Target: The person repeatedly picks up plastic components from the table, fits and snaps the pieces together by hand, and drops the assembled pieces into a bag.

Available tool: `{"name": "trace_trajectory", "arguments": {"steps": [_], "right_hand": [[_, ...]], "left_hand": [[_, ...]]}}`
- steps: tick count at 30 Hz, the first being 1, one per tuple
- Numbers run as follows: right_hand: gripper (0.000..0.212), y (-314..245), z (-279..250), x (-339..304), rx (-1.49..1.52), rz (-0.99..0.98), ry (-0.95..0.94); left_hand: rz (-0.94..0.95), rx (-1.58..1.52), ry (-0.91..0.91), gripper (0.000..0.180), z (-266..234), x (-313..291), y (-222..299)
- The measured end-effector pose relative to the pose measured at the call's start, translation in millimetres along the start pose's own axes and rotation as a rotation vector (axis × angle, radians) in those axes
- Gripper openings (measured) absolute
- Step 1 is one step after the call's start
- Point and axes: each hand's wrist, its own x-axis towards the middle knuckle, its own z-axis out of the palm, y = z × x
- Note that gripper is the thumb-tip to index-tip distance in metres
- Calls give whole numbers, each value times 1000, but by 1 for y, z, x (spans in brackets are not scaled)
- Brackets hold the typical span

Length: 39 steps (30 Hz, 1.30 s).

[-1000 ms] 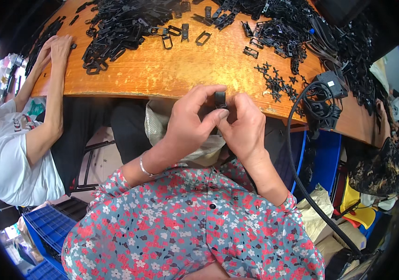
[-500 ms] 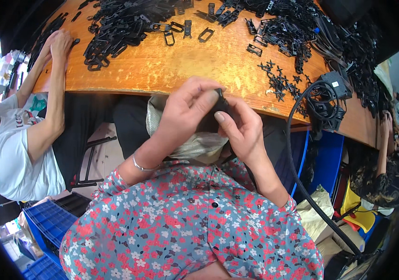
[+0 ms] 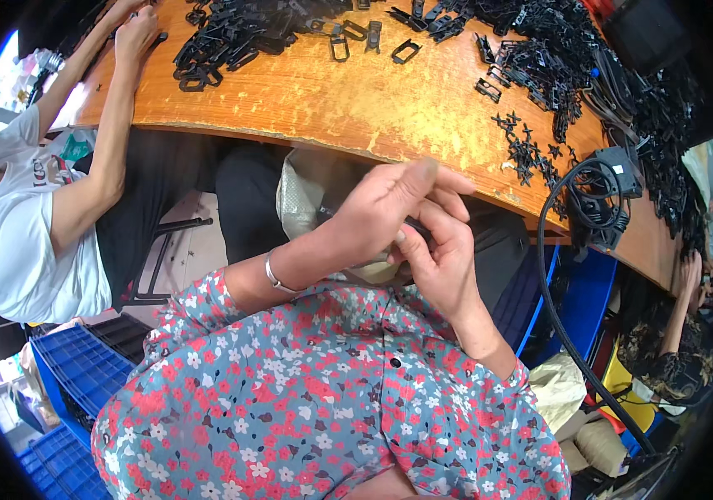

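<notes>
My left hand point(image 3: 377, 212) and my right hand point(image 3: 444, 262) are pressed together just below the edge of the wooden table point(image 3: 356, 100), over a pale bag on my lap. Their fingertips pinch a small black plastic part point(image 3: 417, 225), and only a dark sliver of it shows between the fingers. A thin bracelet sits on my left wrist. Heaps of similar black plastic parts point(image 3: 231, 33) lie across the far side of the table.
A person in a white shirt point(image 3: 15, 233) sits at my left with both hands at the parts on the table. A coiled black cable point(image 3: 598, 204) hangs off the table edge at right. Blue crates point(image 3: 73, 375) stand at lower left. Another person's arm point(image 3: 690, 300) shows at far right.
My hands have dropped from the table edge toward my lap. The black part, plainly seen between my fingers before, is now mostly covered by them.
</notes>
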Motion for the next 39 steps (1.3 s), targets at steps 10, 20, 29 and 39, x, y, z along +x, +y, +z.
{"name": "trace_trajectory", "arguments": {"steps": [10,20,29,39], "right_hand": [[26,-16,0,20,241,214,-238],[15,22,21,16,148,195,-195],[24,12,-17,40,-647,-227,114],[12,-7,-134,149,-1179,-282,557]], "left_hand": [[158,172,531,51,-36,-3,15],[91,364,537,36,-49,-30,-2],[511,1211,511,26,-81,58,36],[265,1643,526,31,-108,138,23]]}}
